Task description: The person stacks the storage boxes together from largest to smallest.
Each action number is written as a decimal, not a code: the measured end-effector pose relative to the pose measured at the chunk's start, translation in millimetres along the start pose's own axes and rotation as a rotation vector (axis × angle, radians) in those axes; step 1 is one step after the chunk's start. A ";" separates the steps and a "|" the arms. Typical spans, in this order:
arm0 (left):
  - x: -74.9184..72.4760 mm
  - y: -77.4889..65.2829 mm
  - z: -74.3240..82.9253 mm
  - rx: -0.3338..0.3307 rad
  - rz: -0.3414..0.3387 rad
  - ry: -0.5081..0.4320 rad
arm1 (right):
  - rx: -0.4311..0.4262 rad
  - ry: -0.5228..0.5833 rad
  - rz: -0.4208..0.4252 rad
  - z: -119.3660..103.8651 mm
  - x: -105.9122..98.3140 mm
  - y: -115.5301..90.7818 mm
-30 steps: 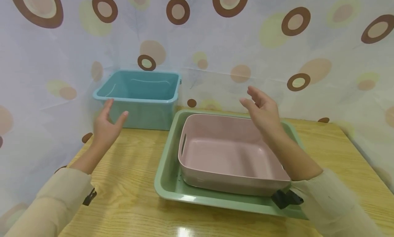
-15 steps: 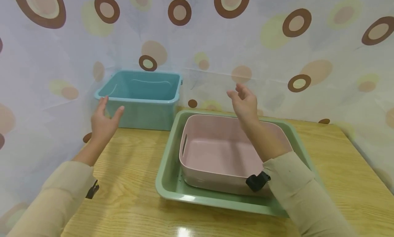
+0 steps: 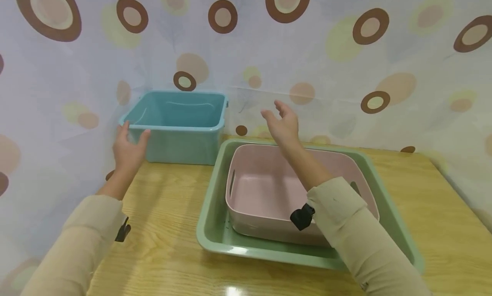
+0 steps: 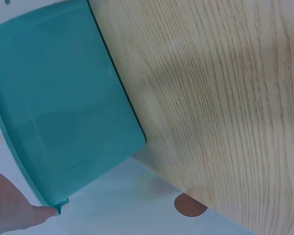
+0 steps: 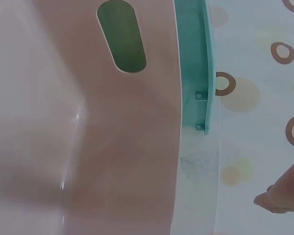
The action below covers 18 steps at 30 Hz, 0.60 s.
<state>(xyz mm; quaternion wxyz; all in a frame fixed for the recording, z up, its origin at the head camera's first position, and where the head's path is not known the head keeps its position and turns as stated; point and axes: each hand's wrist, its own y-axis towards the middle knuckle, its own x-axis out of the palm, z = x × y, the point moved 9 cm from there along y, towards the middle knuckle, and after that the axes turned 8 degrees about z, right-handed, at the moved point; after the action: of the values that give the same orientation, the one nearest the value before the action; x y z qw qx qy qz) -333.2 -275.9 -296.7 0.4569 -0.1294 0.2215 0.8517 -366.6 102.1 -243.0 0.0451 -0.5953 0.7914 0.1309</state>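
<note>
A blue plastic bin point(image 3: 180, 146) stands at the back left of the wooden table. My left hand point(image 3: 130, 153) is at its front left corner, thumb and fingers spread apart, fingertips right at the rim. In the left wrist view the hand point(image 4: 14, 208) shows at the lower left beside a corner of the bin point(image 4: 63, 107). My right hand point(image 3: 282, 127) hangs in the air above the back of a pink basin point(image 3: 265, 191), fingers loosely bent, holding nothing. That basin sits inside a larger green tray point(image 3: 215, 240), with the right forearm passing over both.
The wooden table point(image 3: 165, 262) bears all the containers. A patterned sheet point(image 3: 334, 74) with brown and yellow circles rises behind it and along its sides. The pink basin has a handle slot point(image 5: 122, 36) in its side wall.
My right hand has swung left over the pink basin, towards the blue bin. My left hand has shifted slightly, its fingertips coming to the bin's rim. The containers stay in place.
</note>
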 end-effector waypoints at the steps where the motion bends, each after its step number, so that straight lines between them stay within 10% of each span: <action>1: -0.5 1.4 -2.4 -0.027 0.013 -0.007 | -0.007 -0.005 0.001 -0.4 1.5 0.7; 18: 12.1 19.4 -17.1 -0.279 0.078 -0.154 | 0.046 -0.155 -0.100 10.2 42.1 2.6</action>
<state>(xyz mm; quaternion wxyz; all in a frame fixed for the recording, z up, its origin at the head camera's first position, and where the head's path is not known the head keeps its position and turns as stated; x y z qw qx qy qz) -355.7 -285.0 -311.7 0.4169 -0.1173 0.0701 0.8986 -382.1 66.3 -262.0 0.1266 -0.6210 0.7576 0.1559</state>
